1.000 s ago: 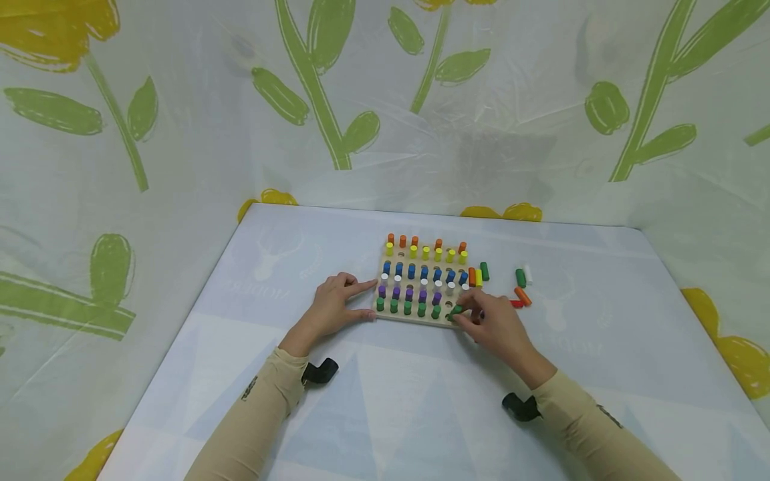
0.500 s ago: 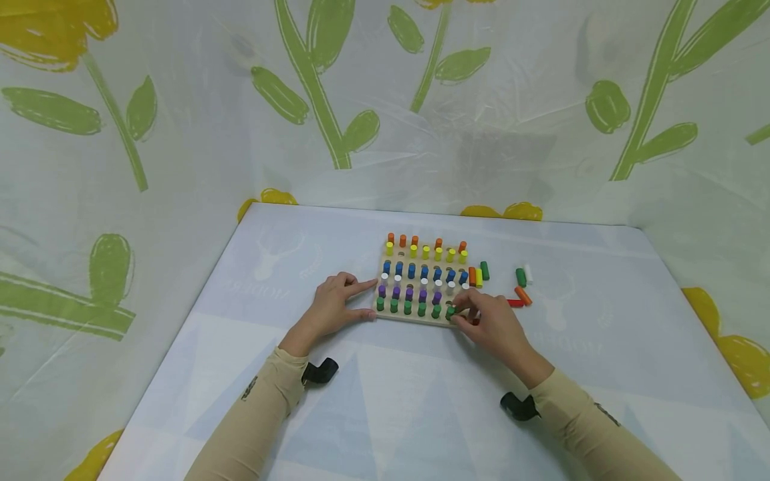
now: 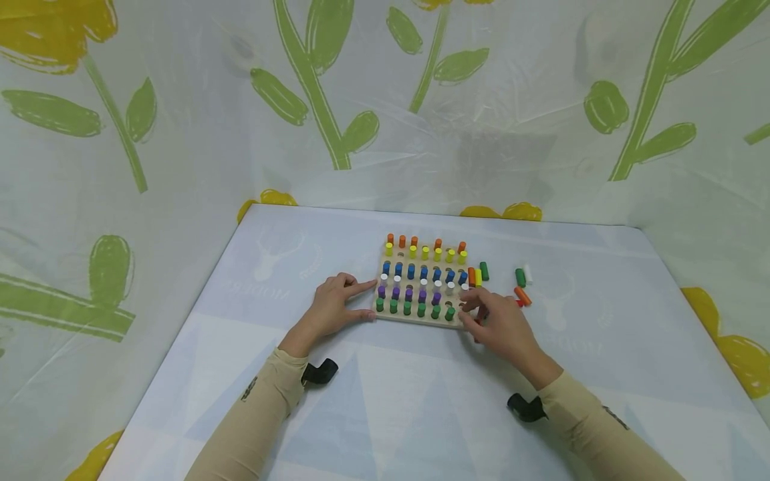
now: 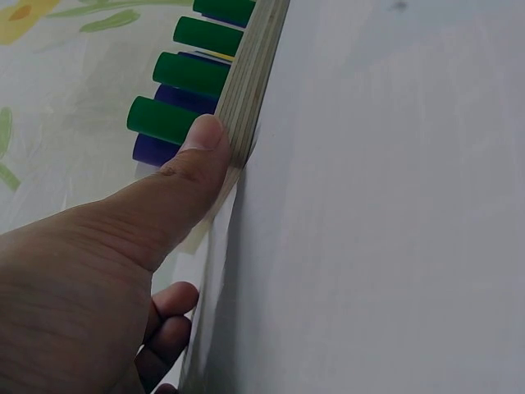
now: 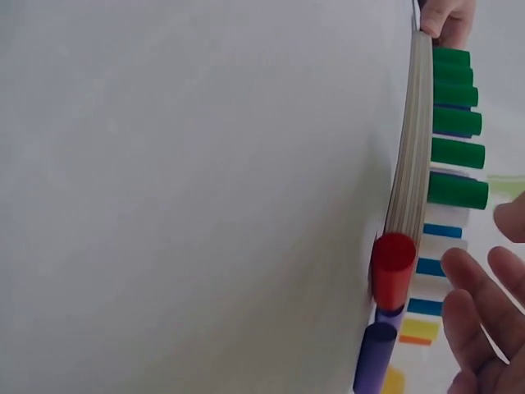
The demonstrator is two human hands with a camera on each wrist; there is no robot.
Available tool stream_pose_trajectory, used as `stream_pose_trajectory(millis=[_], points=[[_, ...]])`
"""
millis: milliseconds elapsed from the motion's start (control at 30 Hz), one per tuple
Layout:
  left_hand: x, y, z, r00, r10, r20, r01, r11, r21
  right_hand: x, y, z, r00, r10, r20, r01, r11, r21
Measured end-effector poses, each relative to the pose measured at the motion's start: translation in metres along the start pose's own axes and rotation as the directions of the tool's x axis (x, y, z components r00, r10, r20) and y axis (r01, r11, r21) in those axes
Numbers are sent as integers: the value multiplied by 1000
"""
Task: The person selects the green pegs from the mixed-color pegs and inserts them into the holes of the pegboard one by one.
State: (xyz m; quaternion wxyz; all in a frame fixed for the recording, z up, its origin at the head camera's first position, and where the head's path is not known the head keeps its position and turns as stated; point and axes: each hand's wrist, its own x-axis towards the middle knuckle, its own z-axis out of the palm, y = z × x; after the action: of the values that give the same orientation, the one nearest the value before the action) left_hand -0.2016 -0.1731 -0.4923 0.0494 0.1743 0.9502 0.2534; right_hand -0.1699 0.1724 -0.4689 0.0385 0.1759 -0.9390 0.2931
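A wooden peg board (image 3: 421,321) stands on the table, with rows of orange, yellow, blue, white, purple and green pegs upright in it. My left hand (image 3: 333,307) rests against its left side, index finger stretched to the edge and thumb on the near corner, by the first green peg (image 4: 160,121). Just off the near right corner is my right hand (image 3: 502,324), fingers apart and holding nothing. The closest thing to it is the last green peg (image 3: 450,313) of the front row. In the right wrist view, a gap separates thumb and fingers.
Right of the board lie loose pegs: green (image 3: 484,270), yellow (image 3: 478,277), another green (image 3: 521,277), white (image 3: 528,274) and orange (image 3: 523,295). The right wrist view shows a red peg (image 5: 394,267) and a purple peg (image 5: 376,361) by the board's end.
The right hand set the green peg, first tilted, upright in the front row, then let go and drew slightly right. The left hand has stayed at the board's edge.
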Motion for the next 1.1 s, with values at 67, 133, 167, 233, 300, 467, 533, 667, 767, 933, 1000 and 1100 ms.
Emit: stream_pose_trajectory(millis=[67, 133, 167, 233, 300, 467, 533, 667, 767, 933, 1000, 1100], points=[[0, 0, 0, 1000, -1, 0, 1, 1000, -1, 0, 3, -1, 1000, 2, -7, -2, 1000, -8], [0, -1, 0, 1000, 1, -3, -1, 1000, 0, 0, 5, -2, 1000, 12, -12, -12, 1000, -16], [0, -1, 1, 1000, 3, -5, -3, 1000, 0, 1, 6, -2, 1000, 17, -14, -18, 1000, -20], [0, -1, 1, 1000, 5, -7, -5, 1000, 0, 1, 8, -4, 999, 35, -11, -35, 999, -24], [0, -1, 0, 1000, 9, -11, -9, 1000, 0, 1, 9, -5, 999, 52, -10, -52, 998, -30], [-1, 0, 0, 1000, 4, -8, -4, 1000, -3, 1, 12, -8, 997, 77, -7, -77, 997, -28], [-1, 0, 0, 1000, 3, -7, -3, 1000, -3, 2, 14, -9, 997, 75, -10, -75, 997, -23], [-1, 0, 0, 1000, 7, -11, -7, 1000, -2, 3, 20, -10, 997, 64, -32, -65, 997, -35], [-1, 0, 0, 1000, 9, -12, -9, 1000, -3, 4, 24, -12, 997, 70, -44, -72, 996, -46], [0, -1, 1, 1000, 9, -9, -9, 1000, 2, 7, 31, -14, 994, 105, -27, -106, 992, -61], [0, -2, 1, 1000, 10, -9, -10, 1000, 5, 9, 34, -14, 992, 122, -20, -124, 990, -72], [0, -2, 2, 1000, 13, -10, -13, 1000, 3, 11, 36, -16, 989, 146, -15, -147, 986, -79]])
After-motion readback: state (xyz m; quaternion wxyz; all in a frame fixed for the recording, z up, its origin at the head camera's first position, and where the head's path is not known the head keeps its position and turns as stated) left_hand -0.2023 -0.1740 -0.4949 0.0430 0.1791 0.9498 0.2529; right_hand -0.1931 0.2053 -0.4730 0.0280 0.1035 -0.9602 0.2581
